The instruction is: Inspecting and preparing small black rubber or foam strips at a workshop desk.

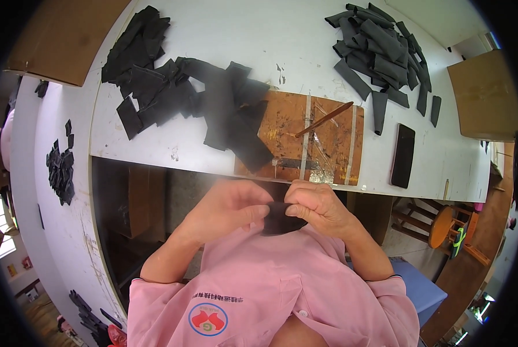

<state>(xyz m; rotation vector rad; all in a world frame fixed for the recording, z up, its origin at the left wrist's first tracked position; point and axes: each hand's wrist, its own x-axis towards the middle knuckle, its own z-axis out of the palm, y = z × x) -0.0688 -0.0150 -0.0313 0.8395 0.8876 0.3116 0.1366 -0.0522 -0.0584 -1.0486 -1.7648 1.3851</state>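
Close to my chest, just off the table's near edge, a black fabric piece is pinched between my two hands. My left hand grips its left upper side with thumb and fingertips. On the other side my right hand has its fingers curled and the thumb pressed on the cloth. The hands are a short gap apart, and the lower part of the piece hangs free. Beyond them on the table lie flat black fabric pieces, partly over a brown worn board. A slim brown stick rests on that board.
A heap of narrow rolled or folded black strips lies at the far right. A black phone is right of the board. Cardboard boxes flank the white table. A wooden stool stands at right, a side table at left.
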